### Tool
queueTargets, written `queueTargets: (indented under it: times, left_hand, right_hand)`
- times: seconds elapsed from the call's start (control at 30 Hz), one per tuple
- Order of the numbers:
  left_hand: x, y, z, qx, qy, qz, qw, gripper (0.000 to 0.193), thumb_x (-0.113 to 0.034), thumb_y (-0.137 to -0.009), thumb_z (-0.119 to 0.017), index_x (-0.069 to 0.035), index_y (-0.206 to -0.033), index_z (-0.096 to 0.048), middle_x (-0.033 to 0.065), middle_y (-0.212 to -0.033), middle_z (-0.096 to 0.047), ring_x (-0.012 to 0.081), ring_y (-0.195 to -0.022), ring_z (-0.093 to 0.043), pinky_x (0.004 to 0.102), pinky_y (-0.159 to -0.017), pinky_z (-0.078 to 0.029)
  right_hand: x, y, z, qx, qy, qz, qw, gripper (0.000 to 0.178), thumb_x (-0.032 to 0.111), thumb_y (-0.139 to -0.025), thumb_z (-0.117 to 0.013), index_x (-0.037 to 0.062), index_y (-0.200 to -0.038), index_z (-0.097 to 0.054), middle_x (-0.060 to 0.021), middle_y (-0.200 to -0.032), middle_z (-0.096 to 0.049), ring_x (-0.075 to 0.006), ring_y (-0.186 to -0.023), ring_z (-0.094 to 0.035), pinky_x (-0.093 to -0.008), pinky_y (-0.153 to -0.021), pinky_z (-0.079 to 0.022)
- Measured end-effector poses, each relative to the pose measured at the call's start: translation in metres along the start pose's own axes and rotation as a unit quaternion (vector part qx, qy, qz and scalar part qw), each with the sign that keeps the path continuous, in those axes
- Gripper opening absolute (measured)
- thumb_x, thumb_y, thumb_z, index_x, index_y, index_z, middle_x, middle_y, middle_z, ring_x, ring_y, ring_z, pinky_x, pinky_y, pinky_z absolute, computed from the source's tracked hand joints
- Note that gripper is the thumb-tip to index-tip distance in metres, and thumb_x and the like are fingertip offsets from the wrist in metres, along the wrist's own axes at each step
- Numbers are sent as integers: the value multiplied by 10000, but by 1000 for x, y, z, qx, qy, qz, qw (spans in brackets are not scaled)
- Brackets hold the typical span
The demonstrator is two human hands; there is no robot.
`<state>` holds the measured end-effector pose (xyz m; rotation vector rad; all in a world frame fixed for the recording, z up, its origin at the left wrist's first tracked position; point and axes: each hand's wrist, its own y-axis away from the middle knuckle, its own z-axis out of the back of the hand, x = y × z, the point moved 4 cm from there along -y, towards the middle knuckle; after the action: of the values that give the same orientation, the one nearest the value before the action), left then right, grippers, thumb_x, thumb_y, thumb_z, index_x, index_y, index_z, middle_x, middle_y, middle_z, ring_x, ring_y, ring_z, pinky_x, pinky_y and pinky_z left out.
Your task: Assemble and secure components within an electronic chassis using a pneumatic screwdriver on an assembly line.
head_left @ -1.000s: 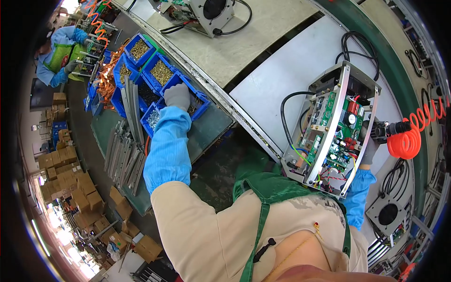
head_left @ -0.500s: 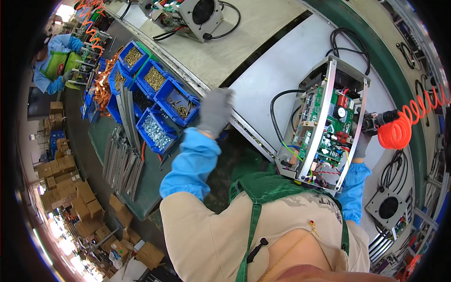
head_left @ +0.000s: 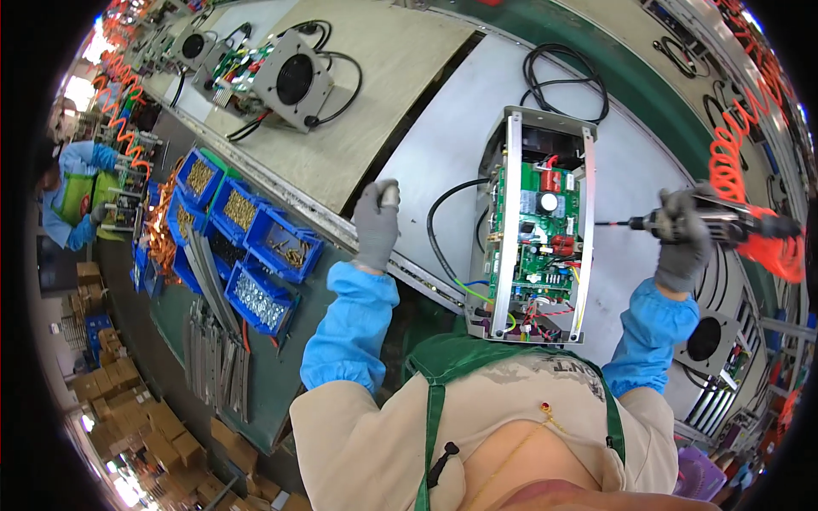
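My right hand [head_left: 684,241], in a grey glove, is wrapped round a black power screwdriver [head_left: 720,223] on a coiled red hose. Its thin bit points left, close to the side rail of an open metal chassis [head_left: 513,226]. Inside that chassis is a green circuit board [head_left: 558,209] with red and black parts and loose wires. Over the bench edge, between the chassis and the parts bins, I hold up my left hand [head_left: 377,226], also gloved. Its fingers are curled together; anything pinched in them is too small to make out.
Blue bins [head_left: 271,294] of screws and nuts stand at the left beside long metal strips [head_left: 213,362]. A black cable [head_left: 436,230] loops from the chassis. Other fan units [head_left: 294,81] sit farther along the bench and at right [head_left: 705,339]. A co-worker [head_left: 81,192] is at far left.
My right hand has drawn the screwdriver out to the right of the chassis, its bit now in plain sight. My left hand has come away from the bins. The view has shifted.
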<state>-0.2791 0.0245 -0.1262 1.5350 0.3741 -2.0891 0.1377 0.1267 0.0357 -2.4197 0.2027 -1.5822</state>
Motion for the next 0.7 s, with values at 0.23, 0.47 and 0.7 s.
queueTargets:
  times: [0.23,0.47,0.7]
  left_hand:
    - [-185,42,-71,194,32,-384,902,185,-114,-799,-685,-49,-969,-655,121,-835,-619,254,-734,-613,316,-648,-486]
    - [-201,58,-94,249,76,-400,879,239,-185,-801,-700,-27,-975,-657,121,-845,-629,261,-757,-631,334,-670,-504]
    - [-206,64,-94,240,66,-419,873,255,-204,-799,-702,-28,-978,-660,121,-847,-634,266,-768,-639,333,-672,-509]
  right_hand:
    - [83,-2,-73,131,-221,170,951,396,233,-757,-645,107,-1112,-522,60,-682,-379,-83,-609,-399,-297,-760,-367]
    - [87,5,-80,183,-206,163,947,415,220,-771,-647,111,-1150,-519,66,-674,-422,-81,-561,-423,-305,-724,-361]
    - [86,7,-71,183,-211,169,945,439,185,-796,-577,86,-1219,-513,52,-692,-401,-92,-564,-405,-327,-731,-367]
